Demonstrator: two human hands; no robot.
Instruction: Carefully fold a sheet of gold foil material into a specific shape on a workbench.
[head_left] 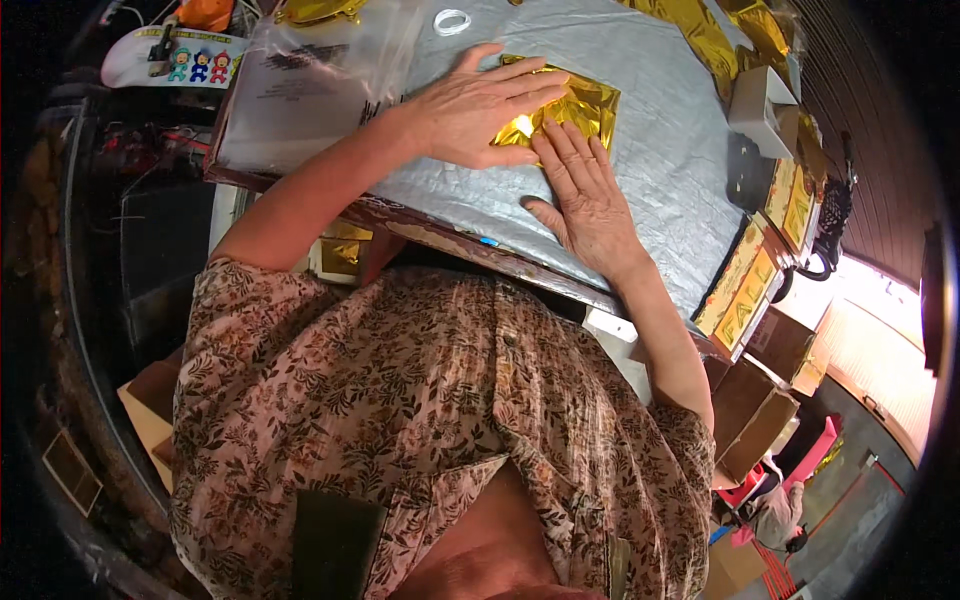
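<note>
A square of shiny gold foil (598,104) lies on the silvery-grey covered table (660,215). My left hand (485,110) rests flat across its left side, fingers stretched to the right. Over the foil's lower edge lies my right hand (585,190), its fingers extended and its thumb held apart. Both palms face down, and parts of the foil are hidden beneath them. Left of my left forearm sits a stack of clear plastic bags (300,105).
A coil of white cord (452,22) lies near the far edge. Gold film (700,40) runs along the far right, near a small white box (765,110). Boxes with gold lettering (745,290) stand at the right edge. Cardboard boxes (750,430) are below them.
</note>
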